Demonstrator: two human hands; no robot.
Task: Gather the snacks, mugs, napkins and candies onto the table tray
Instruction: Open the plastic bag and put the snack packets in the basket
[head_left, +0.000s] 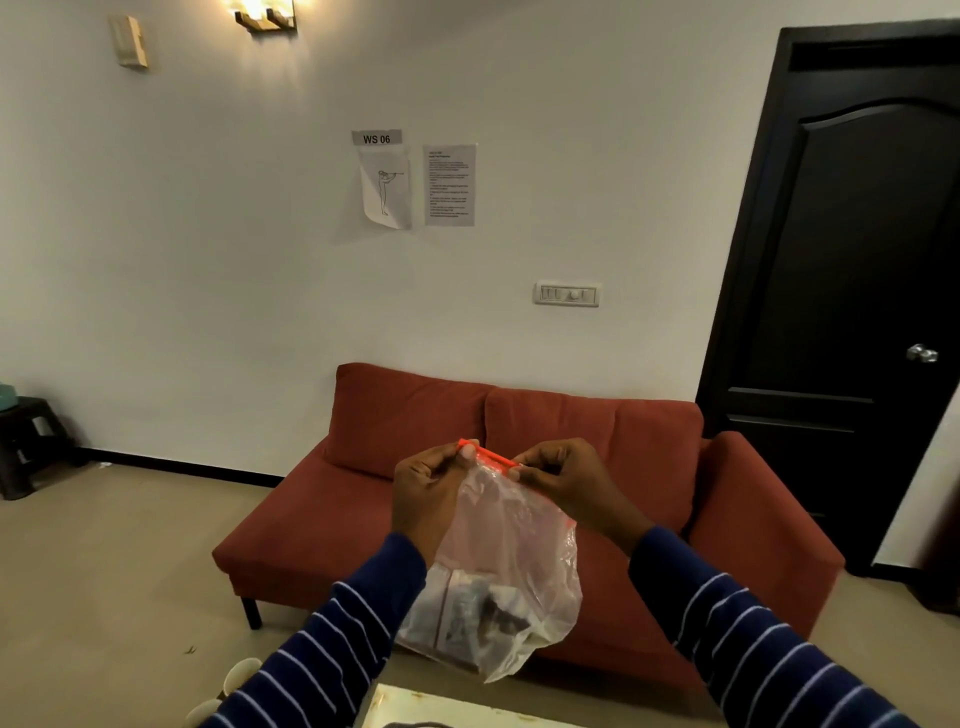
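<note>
A clear plastic zip bag (511, 561) with a red seal strip hangs in the air in front of me. Both hands pinch the red strip at its top: my left hand (428, 493) at the left end, my right hand (566, 480) at the right end. Inside the bag's bottom lie white and dark wrapped items, too blurred to name. Two pale mugs (241, 675) show at the bottom left, partly hidden by my left sleeve. A light tray or table edge (415, 709) peeks in at the bottom middle.
A red sofa (727, 519) stands behind the bag against the white wall. A dark door (857, 286) is at the right. A small dark stool (26, 441) stands at the far left. Beige floor spreads to the left.
</note>
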